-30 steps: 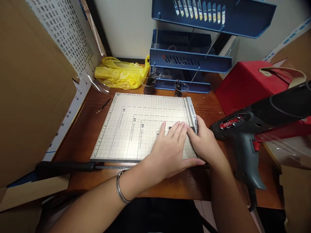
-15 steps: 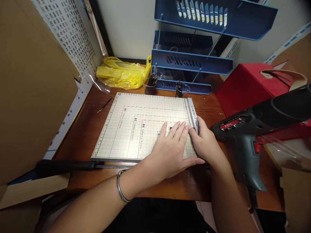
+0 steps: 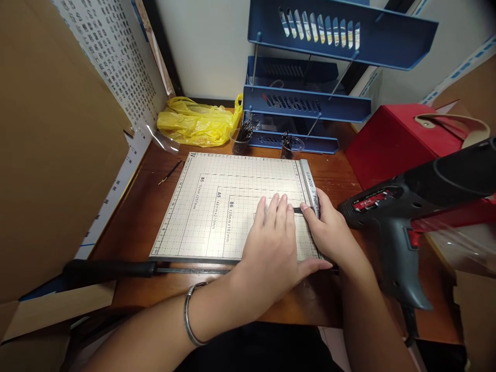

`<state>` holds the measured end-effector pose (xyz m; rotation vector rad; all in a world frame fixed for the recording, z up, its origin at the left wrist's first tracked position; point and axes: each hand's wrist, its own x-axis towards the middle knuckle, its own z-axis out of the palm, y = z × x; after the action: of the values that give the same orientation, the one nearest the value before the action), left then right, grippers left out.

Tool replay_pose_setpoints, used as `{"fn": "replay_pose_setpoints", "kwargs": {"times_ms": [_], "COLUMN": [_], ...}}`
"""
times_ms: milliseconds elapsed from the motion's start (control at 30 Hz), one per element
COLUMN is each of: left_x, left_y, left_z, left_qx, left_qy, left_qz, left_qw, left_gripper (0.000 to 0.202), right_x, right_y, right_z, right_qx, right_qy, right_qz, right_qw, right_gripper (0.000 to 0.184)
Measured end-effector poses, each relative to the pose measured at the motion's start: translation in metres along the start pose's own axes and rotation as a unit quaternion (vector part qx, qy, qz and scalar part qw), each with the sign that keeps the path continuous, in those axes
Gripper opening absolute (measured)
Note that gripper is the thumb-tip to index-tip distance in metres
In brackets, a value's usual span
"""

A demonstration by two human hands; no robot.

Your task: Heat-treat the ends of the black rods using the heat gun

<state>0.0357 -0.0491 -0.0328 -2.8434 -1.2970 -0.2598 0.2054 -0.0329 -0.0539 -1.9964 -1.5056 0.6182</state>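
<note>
A white paper cutter (image 3: 209, 206) with a printed grid lies on the table in front of me. My left hand (image 3: 271, 248) rests flat on its board with the fingers stretched out. Between my hands shows a short stretch of thin black wires (image 3: 297, 210), side by side; the rest lies hidden, apparently beneath my left fingers. At the cutter's right edge, by the grey metal rail (image 3: 307, 178), my right hand (image 3: 331, 222) is closed, its thumb at the wires' end. The cutter's black handle (image 3: 112, 268) is down along the near edge.
A heat gun (image 3: 399, 222) and a red box (image 3: 387, 139) stand on the right. Behind the cutter are two clear cups of black wires (image 3: 244, 133) (image 3: 287, 142), a yellow plastic bag (image 3: 199, 124) and a blue tiered tray (image 3: 310, 101). Loose black wires (image 3: 169, 172) lie left; cardboard (image 3: 50, 129) walls that side.
My left fingers have shifted slightly left, away from my right thumb, and drawn together. More of the black wires now shows between my hands. The view has tilted a little.
</note>
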Motion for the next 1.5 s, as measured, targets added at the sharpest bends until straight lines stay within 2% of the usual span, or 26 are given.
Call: {"fn": "replay_pose_setpoints", "kwargs": {"times_ms": [200, 367, 733, 900, 1000, 1067, 1133, 1167, 1333, 1500], "left_x": [0.001, 0.001, 0.002, 0.002, 0.007, 0.011, 0.015, 0.016, 0.021, 0.022], "left_y": [-0.004, -0.003, -0.001, -0.005, -0.019, -0.031, -0.042, -0.046, -0.052, -0.049], "left_z": [0.007, 0.014, 0.01, 0.011, 0.0, -0.01, -0.018, -0.02, -0.018, -0.014], "left_qx": [0.008, 0.018, 0.003, 0.0, -0.016, -0.038, -0.068, -0.076, -0.081, -0.068], "left_qy": [-0.021, -0.005, -0.049, -0.006, 0.063, 0.104, 0.102, 0.092, 0.019, 0.003], "left_qz": [-0.004, 0.001, -0.002, 0.007, 0.001, -0.024, -0.045, -0.053, -0.066, -0.057], "left_qw": [1.0, 1.0, 0.999, 1.0, 0.998, 0.994, 0.991, 0.991, 0.994, 0.996], "left_gripper": [0.111, 0.112, 0.11, 0.109, 0.091, 0.056, 0.026, 0.02, 0.016, 0.017], "right_x": [-0.001, -0.002, -0.001, 0.0, 0.0, 0.0, 0.0, 0.0, 0.0, -0.001], "right_y": [0.0, -0.004, -0.003, -0.002, -0.001, -0.002, -0.003, -0.004, -0.006, -0.004], "right_z": [0.0, 0.0, 0.003, 0.003, 0.003, 0.003, 0.002, 0.002, 0.001, 0.001], "right_qx": [0.003, 0.007, -0.006, -0.004, 0.0, -0.003, -0.009, -0.011, -0.012, -0.005], "right_qy": [-0.006, -0.011, -0.004, -0.002, -0.005, -0.007, -0.008, -0.009, -0.01, -0.013], "right_qz": [0.003, 0.003, -0.002, -0.005, -0.006, 0.0, 0.008, 0.011, 0.018, 0.014], "right_qw": [1.0, 1.0, 1.0, 1.0, 1.0, 1.0, 1.0, 1.0, 1.0, 1.0], "right_gripper": [0.07, 0.071, 0.069, 0.07, 0.072, 0.073, 0.074, 0.074, 0.073, 0.074]}}
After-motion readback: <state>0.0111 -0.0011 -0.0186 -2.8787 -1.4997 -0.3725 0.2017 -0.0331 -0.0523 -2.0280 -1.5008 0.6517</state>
